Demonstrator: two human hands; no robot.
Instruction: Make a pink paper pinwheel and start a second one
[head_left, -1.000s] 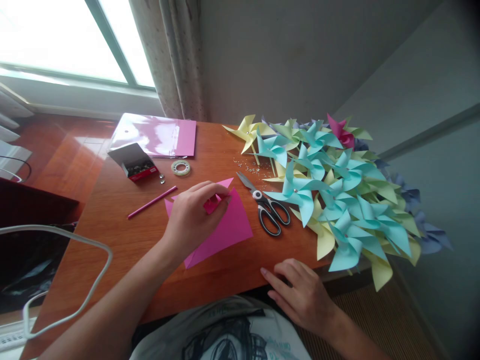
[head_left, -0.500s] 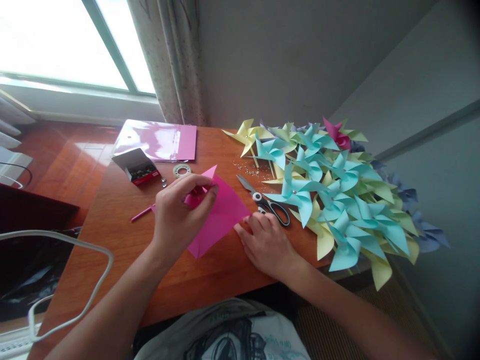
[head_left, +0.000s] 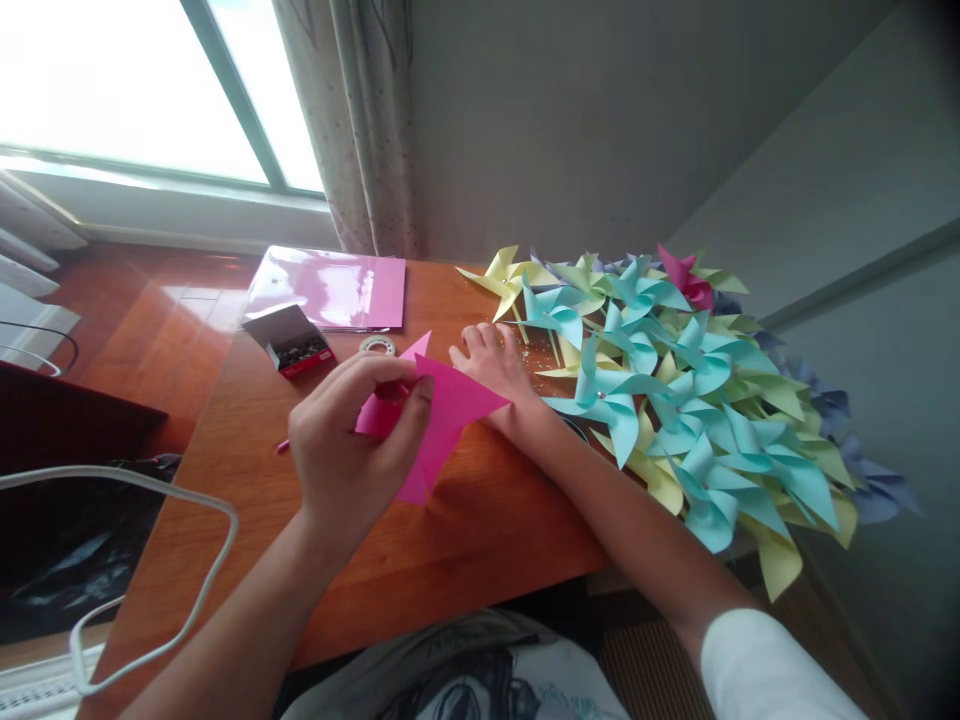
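Observation:
My left hand (head_left: 360,430) is closed in a pinch on a bright pink sheet of paper (head_left: 454,405). Corners of the sheet are folded in toward my thumb and fingertip, and it is held above the wooden table. My right hand (head_left: 491,360) reaches past the paper to the tabletop, its fingers somewhat apart near the scattered tiny beads (head_left: 534,358); its fingertips are partly hidden. The scissors lie mostly hidden under my right wrist, with a bit of handle (head_left: 576,428) showing.
Many finished paper pinwheels (head_left: 705,350) in turquoise, yellow, green, purple and pink pile up on the right. An open small box (head_left: 291,345), a tape roll (head_left: 378,345), a clear packet of pink paper (head_left: 330,290) and a pink pen (head_left: 282,446) lie left. A white cable (head_left: 217,560) hangs beside the table.
My right hand has left the pink paper's right corner and moved forward to the beads, covering the scissors. My left hand still pinches the paper, which now tilts up more.

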